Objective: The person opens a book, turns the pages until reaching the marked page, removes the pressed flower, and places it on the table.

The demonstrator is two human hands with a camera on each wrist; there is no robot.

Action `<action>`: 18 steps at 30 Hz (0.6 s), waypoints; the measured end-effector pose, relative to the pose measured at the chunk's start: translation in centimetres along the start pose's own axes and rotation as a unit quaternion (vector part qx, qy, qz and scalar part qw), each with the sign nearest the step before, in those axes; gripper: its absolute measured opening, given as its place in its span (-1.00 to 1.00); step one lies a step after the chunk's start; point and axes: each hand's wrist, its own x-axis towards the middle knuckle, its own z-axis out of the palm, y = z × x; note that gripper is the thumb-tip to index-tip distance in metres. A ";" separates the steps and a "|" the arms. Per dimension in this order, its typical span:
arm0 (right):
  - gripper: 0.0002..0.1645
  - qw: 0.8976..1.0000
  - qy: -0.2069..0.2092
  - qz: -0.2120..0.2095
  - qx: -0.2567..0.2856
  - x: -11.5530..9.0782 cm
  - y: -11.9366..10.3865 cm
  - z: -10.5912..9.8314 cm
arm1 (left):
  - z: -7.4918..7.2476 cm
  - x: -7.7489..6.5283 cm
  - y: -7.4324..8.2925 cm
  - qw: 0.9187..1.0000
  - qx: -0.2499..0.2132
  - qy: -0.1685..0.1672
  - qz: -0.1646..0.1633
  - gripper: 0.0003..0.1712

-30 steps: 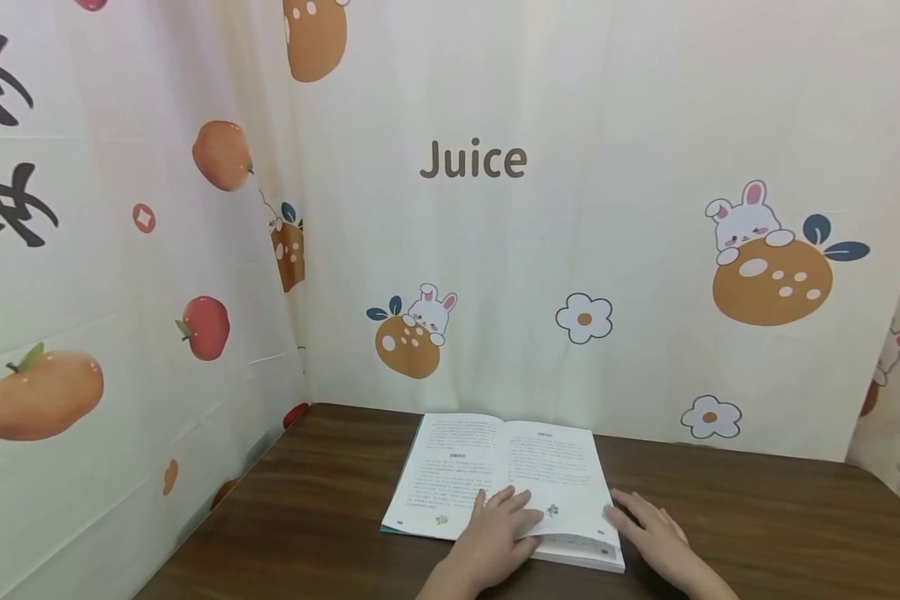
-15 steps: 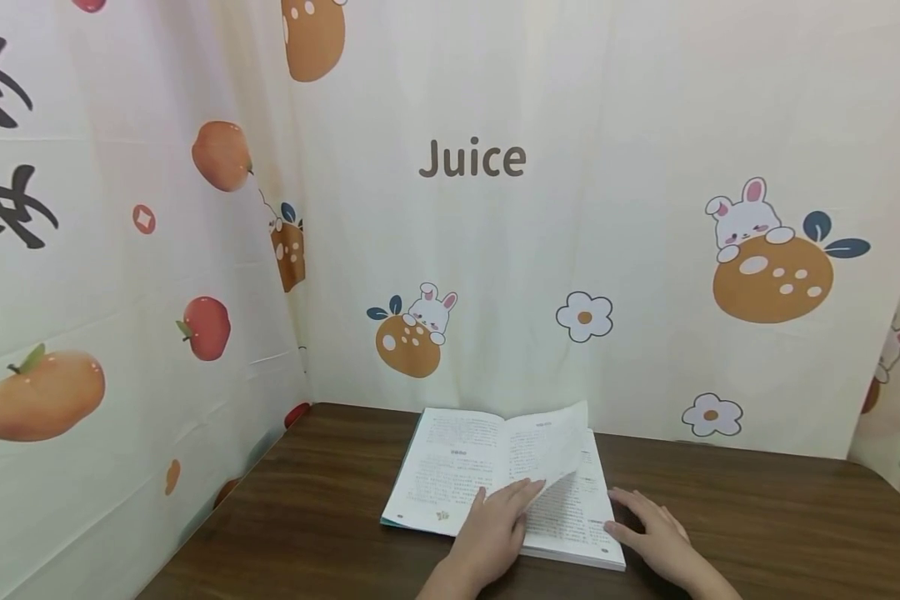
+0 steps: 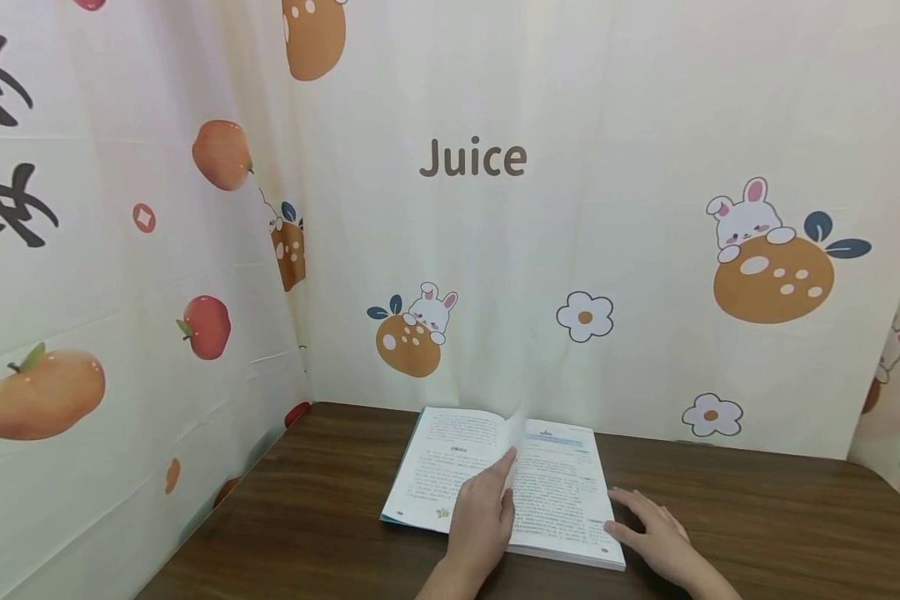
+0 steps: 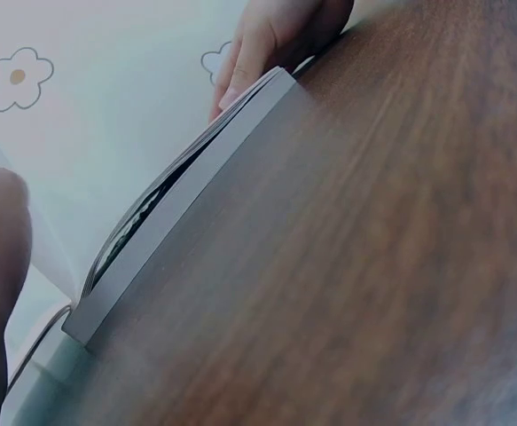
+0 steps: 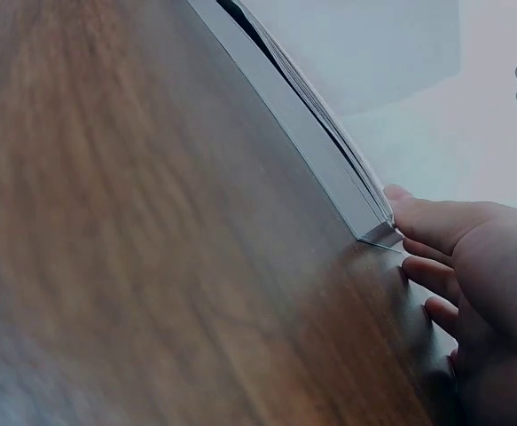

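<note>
An open book [image 3: 562,483] with printed white pages and a teal cover edge lies on the brown table [image 3: 307,500]. My left hand [image 3: 476,525] is over the book's lower middle and pinches a page [image 3: 517,429] that stands almost upright near the spine. Part of this page is hidden behind the fingers. In the left wrist view only a blurred part of that hand shows at the left edge. My right hand [image 3: 656,533] rests at the book's right edge; in the right wrist view its thumb [image 5: 426,217] touches the corner of the pages, the other fingers loosely bent beside it.
Pale curtains [image 3: 495,250] printed with fruit, rabbits and flowers hang behind the table and along its left side. The book's far edge lies close to the back curtain. Bare wood shows left and right of the book.
My left hand has drawn a page up from the right half of the book and swung it leftward to near the spine, uncovering the page beneath. The right hand has hardly moved.
</note>
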 end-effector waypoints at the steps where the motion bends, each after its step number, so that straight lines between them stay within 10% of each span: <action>1: -0.24 1.000 0.000 0.000 0.002 0.0 0.0 0.0 | -0.1 0.0 0.0 1.000 -0.001 0.008 -0.009 -0.33; 7: -0.25 1.000 -0.004 0.001 0.011 -0.2 -0.4 0.0 | -0.5 0.0 0.0 0.993 -0.044 0.038 -0.106 -0.35; 18: -0.24 1.000 -0.003 0.006 0.007 -0.2 -0.3 -0.1 | -1.5 0.2 -2.7 0.947 -0.128 0.174 -0.237 -0.53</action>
